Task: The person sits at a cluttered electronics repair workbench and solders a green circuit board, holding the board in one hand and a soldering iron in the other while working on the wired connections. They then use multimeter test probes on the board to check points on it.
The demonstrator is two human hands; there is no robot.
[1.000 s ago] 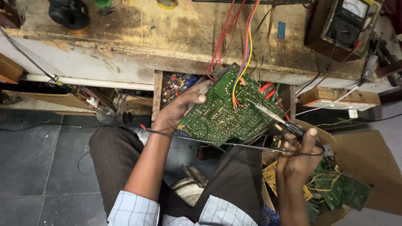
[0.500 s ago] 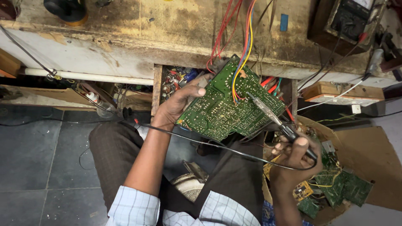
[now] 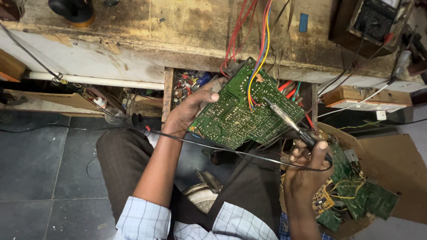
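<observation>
Gripping the green circuit board [image 3: 242, 111] by its edge, our left hand [image 3: 189, 111] tilts it below the workbench [image 3: 133, 31]; stiff, light, fragile. Our right hand [image 3: 307, 166] pinches the soldering iron [image 3: 289, 122] against it.

Worn wooden bench [image 3: 178, 26] across the top of the frame, grey tile floor [image 3: 40, 169] below.

On the bench: a black round object with a yellow rim [image 3: 73, 10] at upper left, a blue tag [image 3: 303, 22] right of centre, a meter in a wooden case [image 3: 372, 20] at upper right, and coloured wires [image 3: 249, 22] trailing over the front edge. On the floor at lower right, a cardboard box [image 3: 400, 173] holds green boards [image 3: 364, 195].
</observation>
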